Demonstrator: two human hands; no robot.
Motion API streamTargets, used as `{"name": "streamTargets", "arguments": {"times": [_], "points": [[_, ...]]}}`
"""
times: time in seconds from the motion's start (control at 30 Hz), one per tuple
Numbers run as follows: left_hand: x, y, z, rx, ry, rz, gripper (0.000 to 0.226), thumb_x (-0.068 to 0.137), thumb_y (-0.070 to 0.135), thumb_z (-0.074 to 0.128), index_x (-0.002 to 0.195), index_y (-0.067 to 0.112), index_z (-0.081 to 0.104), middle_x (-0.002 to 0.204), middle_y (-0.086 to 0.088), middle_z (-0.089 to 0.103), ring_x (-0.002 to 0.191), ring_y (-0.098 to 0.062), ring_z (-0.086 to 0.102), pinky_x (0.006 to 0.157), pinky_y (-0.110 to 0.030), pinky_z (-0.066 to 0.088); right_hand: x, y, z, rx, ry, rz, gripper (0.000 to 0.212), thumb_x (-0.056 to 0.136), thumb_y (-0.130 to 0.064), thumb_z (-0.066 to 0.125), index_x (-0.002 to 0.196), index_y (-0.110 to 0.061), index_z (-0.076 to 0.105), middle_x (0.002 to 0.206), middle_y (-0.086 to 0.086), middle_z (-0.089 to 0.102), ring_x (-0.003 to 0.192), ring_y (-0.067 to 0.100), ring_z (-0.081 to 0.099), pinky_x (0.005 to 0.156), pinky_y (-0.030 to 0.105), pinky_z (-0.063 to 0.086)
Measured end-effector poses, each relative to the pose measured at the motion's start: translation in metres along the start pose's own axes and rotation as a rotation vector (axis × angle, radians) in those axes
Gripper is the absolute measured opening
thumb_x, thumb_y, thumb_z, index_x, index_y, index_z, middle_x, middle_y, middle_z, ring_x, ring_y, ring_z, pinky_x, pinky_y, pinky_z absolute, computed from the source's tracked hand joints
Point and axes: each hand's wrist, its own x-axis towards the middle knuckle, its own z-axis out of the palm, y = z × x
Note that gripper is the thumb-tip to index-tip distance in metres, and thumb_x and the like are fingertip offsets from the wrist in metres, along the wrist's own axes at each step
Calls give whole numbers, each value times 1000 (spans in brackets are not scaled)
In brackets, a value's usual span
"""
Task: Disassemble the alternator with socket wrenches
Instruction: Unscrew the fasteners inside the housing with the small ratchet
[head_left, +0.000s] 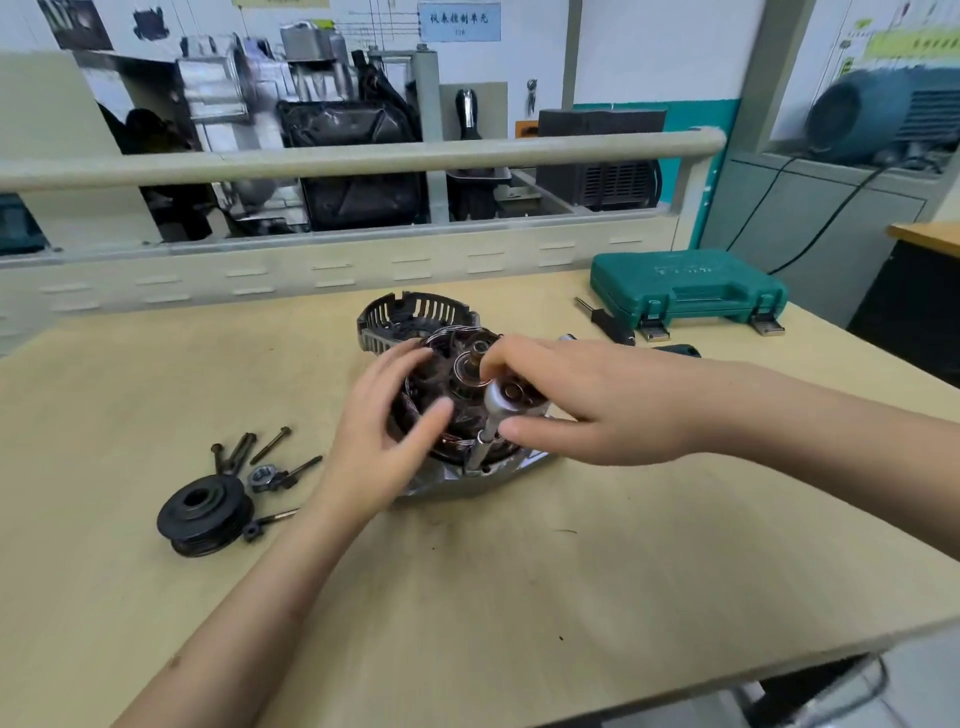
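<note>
The alternator (457, 415), with its copper windings and rotor shaft exposed, stands on the wooden table (467, 597) at the centre. A silver socket wrench (493, 415) stands upright at its front edge, its lower end against the silver housing. My right hand (587, 400) pinches the wrench's top between thumb and fingers. My left hand (384, 441) rests against the alternator's left side with fingers spread and straight. A removed black rear cover (410, 317) lies just behind the alternator.
A black pulley (205, 514), a nut (262, 475) and several long bolts (249, 452) lie at the left. A shut green tool case (685, 286) sits at the back right, with a black-handled tool (608, 322) next to it. A rail and machinery stand behind the table.
</note>
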Motion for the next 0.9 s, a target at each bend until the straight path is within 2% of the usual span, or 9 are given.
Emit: {"name": "streamTargets", "arguments": {"times": [0.13, 0.2, 0.3, 0.37, 0.43, 0.5, 0.67, 0.8, 0.9], "points": [[-11, 17, -2, 272, -197, 279, 48, 76, 44, 59, 110, 11, 66, 132, -12, 49, 132, -32, 34, 107, -48, 26, 2, -1, -3, -17, -43, -61, 31, 92, -25, 51, 118, -8, 48, 102, 0, 47, 94, 12, 44, 80, 21, 33], [-12, 22, 2, 270, -268, 280, 35, 81, 34, 62, 97, 5, 72, 127, -14, 54, 131, -37, 32, 103, -59, 28, 2, -6, -5, -61, -54, -32, 35, 92, -31, 48, 120, -10, 48, 105, 1, 49, 96, 16, 47, 81, 24, 35], [-11, 24, 5, 244, -236, 239, 21, 76, 21, 64, 84, 4, 73, 117, -9, 61, 130, -36, 33, 102, -59, 28, 0, -15, -3, -284, -27, 83, 41, 92, -46, 34, 116, -14, 44, 107, 0, 51, 96, 20, 50, 70, 32, 35], [-10, 26, 7, 271, -190, 260, 19, 75, 22, 65, 81, 6, 74, 113, -5, 64, 128, -33, 34, 101, -53, 26, -2, -23, 0, -395, 25, 145, 38, 93, -50, 28, 100, -15, 41, 89, 1, 49, 79, 22, 49, 57, 34, 29], [-10, 28, 9, 293, -148, 297, 23, 75, 29, 65, 76, 8, 74, 109, -5, 66, 124, -29, 35, 98, -52, 25, -3, -33, 2, -375, 69, 209, 38, 93, -51, 30, 79, -17, 36, 67, -3, 36, 56, 14, 35, 48, 32, 22], [-11, 29, 8, 304, -132, 318, 31, 76, 35, 57, 76, 9, 74, 106, -4, 67, 121, -27, 37, 98, -50, 23, -3, -39, 1, -315, 82, 260, 40, 92, -53, 33, 71, -18, 34, 62, -6, 29, 52, 8, 26, 46, 27, 19], [-14, 28, 5, 195, -182, 232, 23, 79, 26, 62, 94, 11, 71, 105, 16, 58, 122, -2, 38, 109, -36, 7, 4, -32, -7, -320, -16, 151, 32, 94, -43, 37, 101, -13, 44, 69, -6, 36, 72, 22, 44, 57, 31, 24], [-14, 25, 6, 156, -172, 188, 14, 80, 14, 69, 93, 8, 72, 103, 0, 66, 110, 1, 45, 109, -26, 1, 6, -31, -5, -337, -29, 106, 35, 96, -36, 37, 117, -10, 44, 87, 4, 47, 78, 23, 44, 60, 29, 20], [-13, 24, 7, 170, -162, 220, 27, 78, 34, 66, 98, 16, 70, 110, 3, 63, 114, -1, 44, 110, -33, 8, 2, -34, 7, -205, 37, 180, 31, 97, -33, 34, 120, -13, 39, 103, 5, 48, 84, 23, 45, 65, 29, 28]]}}
